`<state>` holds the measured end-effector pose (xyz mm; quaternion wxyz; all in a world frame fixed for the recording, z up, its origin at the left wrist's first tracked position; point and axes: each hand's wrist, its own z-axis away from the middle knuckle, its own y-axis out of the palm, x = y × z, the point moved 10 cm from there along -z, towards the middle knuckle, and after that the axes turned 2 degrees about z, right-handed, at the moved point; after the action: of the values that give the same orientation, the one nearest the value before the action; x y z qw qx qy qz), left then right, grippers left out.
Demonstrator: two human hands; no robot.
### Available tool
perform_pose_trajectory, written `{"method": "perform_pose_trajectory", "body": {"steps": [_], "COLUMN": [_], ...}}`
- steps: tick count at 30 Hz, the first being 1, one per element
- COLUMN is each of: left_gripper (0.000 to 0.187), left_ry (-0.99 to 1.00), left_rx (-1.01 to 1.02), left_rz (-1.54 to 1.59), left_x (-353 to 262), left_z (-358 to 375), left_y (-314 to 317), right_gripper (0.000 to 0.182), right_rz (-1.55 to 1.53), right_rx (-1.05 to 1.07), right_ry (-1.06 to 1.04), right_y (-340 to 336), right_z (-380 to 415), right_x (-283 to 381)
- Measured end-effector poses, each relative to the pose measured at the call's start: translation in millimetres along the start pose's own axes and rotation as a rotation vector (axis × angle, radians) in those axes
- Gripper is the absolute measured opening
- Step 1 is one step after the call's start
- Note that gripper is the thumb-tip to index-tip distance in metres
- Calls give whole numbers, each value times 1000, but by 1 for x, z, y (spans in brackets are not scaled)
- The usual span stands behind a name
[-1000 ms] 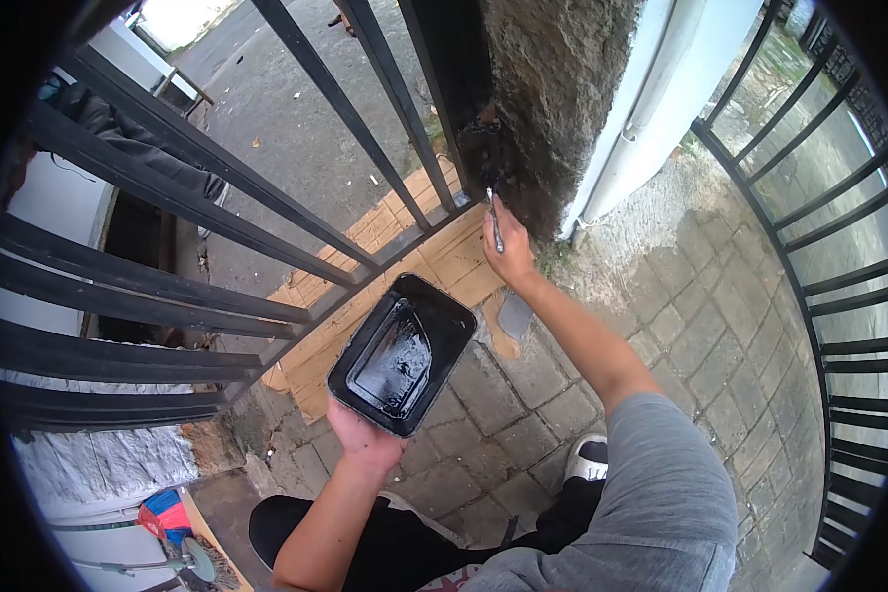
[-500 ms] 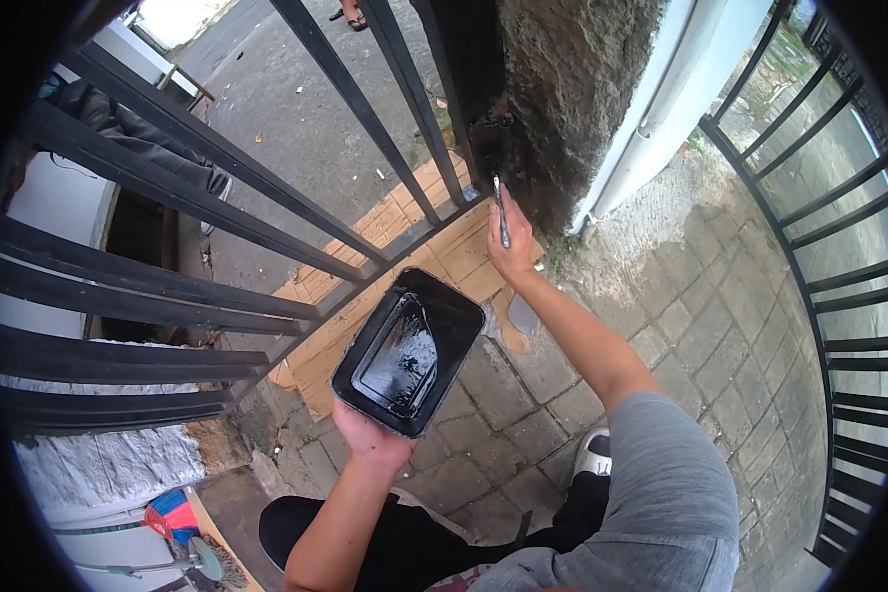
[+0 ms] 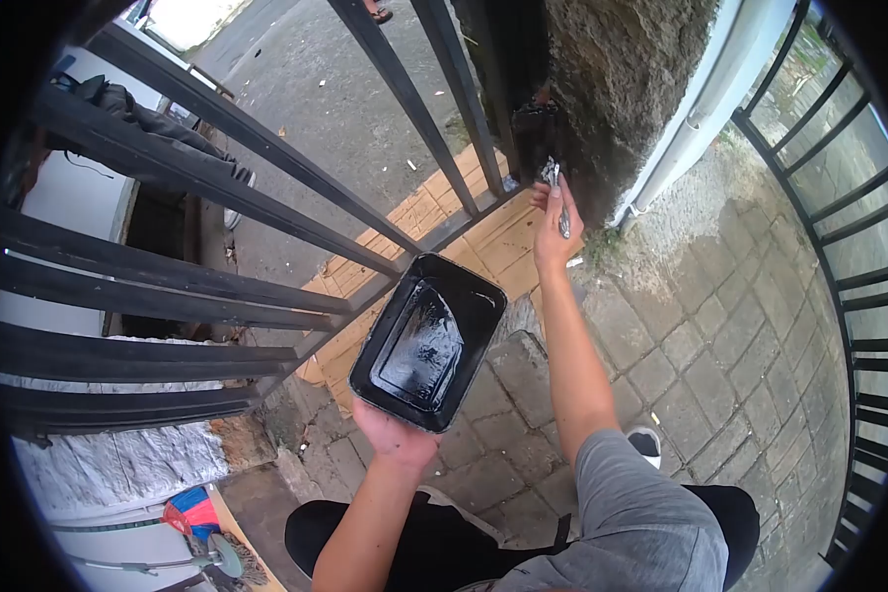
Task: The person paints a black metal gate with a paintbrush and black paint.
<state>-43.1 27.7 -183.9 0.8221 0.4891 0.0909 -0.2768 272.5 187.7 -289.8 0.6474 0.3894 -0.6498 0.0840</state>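
So the left hand (image 3: 393,437) has its grip clamped on the near end of a rectangular paint tray (image 3: 429,340), rounded corners, glossy black all over. There's a shallow pool of wet black paint in it, shiny and streaky on the flat inner floor. The tray is held up in the air just on the near side of the gate (image 3: 266,197), tilted a bit.

The gate is flat black metal bars, smooth and fairly thick, running slantwise across the view. The right hand (image 3: 555,229) is closed around a thin brush (image 3: 558,202) with a silvery metal handle, the bristle end up against the spot where the gate's end bar meets a rough, lumpy stone pillar (image 3: 622,89). That corner looks smeared dark.

Under the gate, flattened tan cardboard (image 3: 444,222) lies on the ground, ribbed and creased. On the near side of the gate it's grey block paving (image 3: 720,326), uneven and weathered. Beyond the gate is plain asphalt. A white pipe (image 3: 705,109) runs down just past the pillar, and a second black railing (image 3: 839,247) curves away well apart from the gate
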Motion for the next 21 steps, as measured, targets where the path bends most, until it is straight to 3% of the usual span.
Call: {"method": "perform_pose_trajectory", "body": {"steps": [2,6,9,10,14,17,18,21], "left_gripper": [66,63,61,61,62,60,60,60], "left_ry": [-9,39,41,38,20,45,50,41], "left_rx": [-36,-98,-112,-95,-77,-111,-97,-87], "left_rz": [9,-64,-80,-81,-79,-119,-126,-141], "left_x": [-4,-13,-16,-16,-16,-19,-21,-23], "left_z": [6,11,18,19,22,21,22,26], "left_y": [-12,-19,-23,-21,-20,-19,-20,-24], "right_gripper": [42,35,35,36,38,35,34,34], "right_rz": [7,199,254,222,428,308,340,420], "right_rx": [6,-19,8,29,-76,-71,-30,45], "right_ry": [38,6,-336,-342,-181,-96,-298,-455], "right_y": [-10,-9,9,8,-23,-29,-19,-7], "right_z": [-1,-7,0,-1,-3,-9,-6,-2], "right_x": [-34,-10,31,24,-45,-39,-3,27]}}
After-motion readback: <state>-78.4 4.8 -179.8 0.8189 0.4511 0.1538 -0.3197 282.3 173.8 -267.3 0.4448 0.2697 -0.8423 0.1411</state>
